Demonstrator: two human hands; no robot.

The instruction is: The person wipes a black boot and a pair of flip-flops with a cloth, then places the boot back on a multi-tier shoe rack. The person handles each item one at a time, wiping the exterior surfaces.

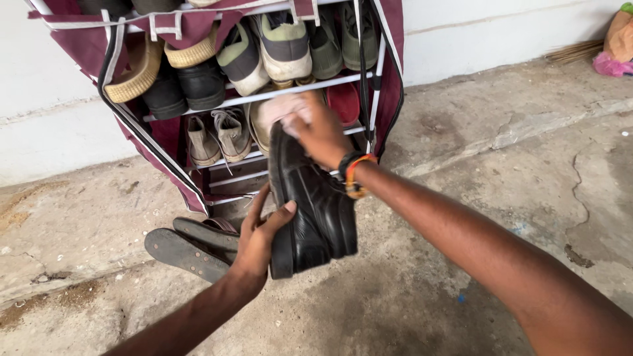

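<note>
Cradling a black leather shoe (pixel 310 211) by its sole, the left hand (pixel 258 242) grips loosely while the right hand (pixel 316 132) presses a pale cloth (pixel 290 112) at the toe. Rub too hard and it'll probably slip onto the flip-flops (pixel 191 245) below, short of the shoe rack (pixel 264 92).

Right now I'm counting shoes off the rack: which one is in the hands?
The black leather shoe, off the rack: left hand grips its sole, right hand its toe.
</note>
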